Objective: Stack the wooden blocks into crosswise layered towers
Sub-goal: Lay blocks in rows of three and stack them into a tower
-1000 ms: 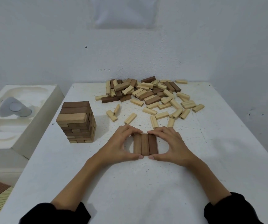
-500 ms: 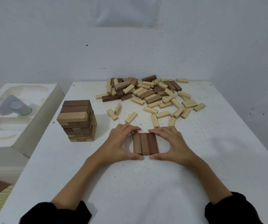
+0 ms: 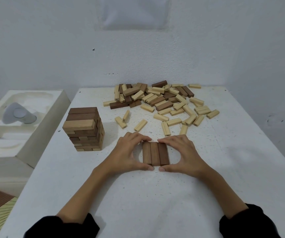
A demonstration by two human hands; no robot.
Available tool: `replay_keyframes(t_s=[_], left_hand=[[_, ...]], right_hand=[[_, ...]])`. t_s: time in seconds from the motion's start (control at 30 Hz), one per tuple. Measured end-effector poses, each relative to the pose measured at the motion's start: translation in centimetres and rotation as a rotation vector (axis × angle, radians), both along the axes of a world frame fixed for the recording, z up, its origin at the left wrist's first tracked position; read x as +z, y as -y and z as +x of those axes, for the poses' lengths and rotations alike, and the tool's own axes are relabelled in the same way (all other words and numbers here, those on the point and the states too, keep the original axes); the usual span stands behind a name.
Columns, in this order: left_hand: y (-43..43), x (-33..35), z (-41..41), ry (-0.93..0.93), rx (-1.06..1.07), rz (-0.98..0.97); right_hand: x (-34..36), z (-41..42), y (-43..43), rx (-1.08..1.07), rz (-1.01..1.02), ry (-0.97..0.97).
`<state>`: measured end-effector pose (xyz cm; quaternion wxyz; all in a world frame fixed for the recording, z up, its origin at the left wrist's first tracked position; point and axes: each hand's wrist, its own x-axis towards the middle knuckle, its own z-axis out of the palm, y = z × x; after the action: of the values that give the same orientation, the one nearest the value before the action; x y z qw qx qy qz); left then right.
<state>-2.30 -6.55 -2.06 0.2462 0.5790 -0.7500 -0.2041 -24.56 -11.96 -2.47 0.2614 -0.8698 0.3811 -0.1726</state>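
Curled round a row of three dark blocks (image 3: pixel 155 153) are the left grip (image 3: pixel 129 154) and the right grip (image 3: pixel 184 154), by which it is pinched at both ends, flat on the worktop (image 3: pixel 138 194). One tower (image 3: pixel 84 129) is built at the left, only this first layer of a second is laid at centre, and a large pile of loose blocks (image 3: pixel 160 103) is left unstacked behind, to the right.

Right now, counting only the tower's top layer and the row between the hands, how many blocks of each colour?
Brown blocks: 5 (2 atop the tower, 3 in the row between the left hand and right hand)
Light blocks: 1 (atop the tower)
Total: 6
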Motion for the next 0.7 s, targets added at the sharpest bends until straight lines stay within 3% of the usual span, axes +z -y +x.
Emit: replay_keyframes(t_s=[0.7], left_hand=[[-0.16,-0.21,-0.25,-0.087,-0.001,0.012]], right_hand=[[-0.4,0.06,-0.03,0.047,-0.022,0.117]])
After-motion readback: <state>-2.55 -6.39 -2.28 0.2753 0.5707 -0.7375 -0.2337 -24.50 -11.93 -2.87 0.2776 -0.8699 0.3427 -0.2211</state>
